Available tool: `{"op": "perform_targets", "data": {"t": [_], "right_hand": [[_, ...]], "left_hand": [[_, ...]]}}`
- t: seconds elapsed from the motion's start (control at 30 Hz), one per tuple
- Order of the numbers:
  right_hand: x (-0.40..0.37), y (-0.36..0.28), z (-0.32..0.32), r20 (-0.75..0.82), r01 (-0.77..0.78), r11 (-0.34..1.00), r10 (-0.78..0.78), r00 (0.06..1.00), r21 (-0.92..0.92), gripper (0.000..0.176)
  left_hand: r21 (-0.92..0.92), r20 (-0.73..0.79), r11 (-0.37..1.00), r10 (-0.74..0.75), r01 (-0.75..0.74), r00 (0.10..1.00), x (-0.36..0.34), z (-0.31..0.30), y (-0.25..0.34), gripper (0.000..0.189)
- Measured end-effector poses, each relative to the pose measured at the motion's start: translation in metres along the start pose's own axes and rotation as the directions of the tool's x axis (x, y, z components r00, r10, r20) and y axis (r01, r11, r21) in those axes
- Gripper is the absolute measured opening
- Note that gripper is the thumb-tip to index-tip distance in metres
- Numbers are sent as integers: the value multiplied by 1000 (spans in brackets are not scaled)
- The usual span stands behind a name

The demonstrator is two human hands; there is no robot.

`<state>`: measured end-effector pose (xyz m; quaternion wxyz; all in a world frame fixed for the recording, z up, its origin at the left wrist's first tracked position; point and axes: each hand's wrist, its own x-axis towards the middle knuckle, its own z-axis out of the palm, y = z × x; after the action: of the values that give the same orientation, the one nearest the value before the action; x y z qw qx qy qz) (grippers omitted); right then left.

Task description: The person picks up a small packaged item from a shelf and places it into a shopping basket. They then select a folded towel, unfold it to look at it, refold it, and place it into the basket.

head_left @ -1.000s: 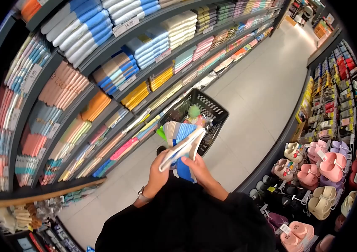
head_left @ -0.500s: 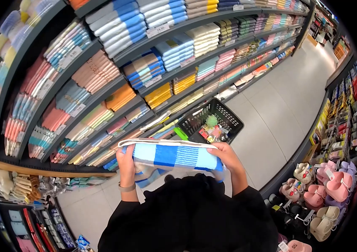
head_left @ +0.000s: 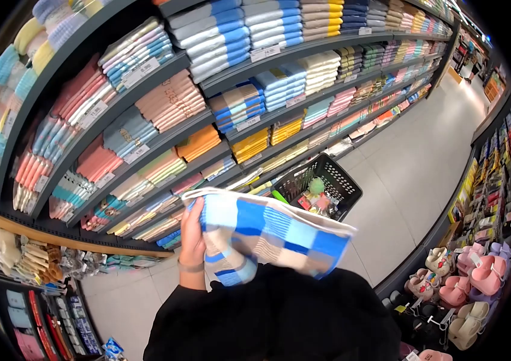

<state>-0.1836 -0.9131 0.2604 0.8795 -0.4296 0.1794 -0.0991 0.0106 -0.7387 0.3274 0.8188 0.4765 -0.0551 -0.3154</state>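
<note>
A checked towel [head_left: 291,231] in blue, light blue and beige, with a pale edge, hangs in front of my chest. My left hand [head_left: 192,237] is closed on its left end, the thumb against the cloth. The towel is folded along its upper edge, and its lower left part droops in loose folds. Its right end slants downward. My right hand does not show; the towel and my dark sleeve cover that area. Beyond the towel a black shopping basket [head_left: 347,174] stands on the floor with a green round item [head_left: 316,185] and small colourful packages in it.
Long shelves [head_left: 231,78] of folded towels run along the left and ahead, with price tags on their edges. On the right stands a rack with pink clogs [head_left: 487,275] and hanging packages. A tiled aisle [head_left: 406,150] leads off to the upper right.
My right hand has left the towel's right end and gone out of sight. The towel has opened out further, and its right end has dropped. The view has shifted slightly left.
</note>
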Motion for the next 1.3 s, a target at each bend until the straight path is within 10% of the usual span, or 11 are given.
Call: {"op": "perform_targets", "data": {"t": [0.17, 0.27, 0.4, 0.5, 0.6, 0.67, 1.13, 1.3], "right_hand": [[-4, 30, 13, -22, -37, 999, 38, 999, 38, 33], [-5, 41, 17, -41, -36, 999, 36, 999, 12, 31], [0, 56, 22, -63, -35, 998, 32, 998, -55, 29], [-3, 66, 21, -72, -32, 988, 21, 997, -148, 27], [-4, 80, 21, -63, -7, 961, -11, 998, -276, 26], [-2, 88, 22, -58, 30, 920, -57, 997, -391, 25], [17, 118, 15, 68, 173, 576, -200, 978, -799, 17], [33, 162, -6, 183, 370, 333, -477, 860, -867, 15]], "left_hand": [[121, -10, 991, -58, 59, 998, 49, -54, -29, 25], [608, 61, 767, 212, -205, 975, 49, -79, -43, 34], [727, 184, 593, 316, -346, 931, 9, -69, -45, 32], [729, 531, 339, 269, -595, 803, -34, -30, -39, 35], [657, 675, 417, 46, -628, 736, -57, -3, -53, 45], [592, 803, 167, -39, -789, 594, -65, 13, -57, 56], [687, 724, -36, -52, -726, 688, -80, 17, -85, 60], [664, 748, 1, 5, -748, 664, -66, 5, -99, 51]]}}
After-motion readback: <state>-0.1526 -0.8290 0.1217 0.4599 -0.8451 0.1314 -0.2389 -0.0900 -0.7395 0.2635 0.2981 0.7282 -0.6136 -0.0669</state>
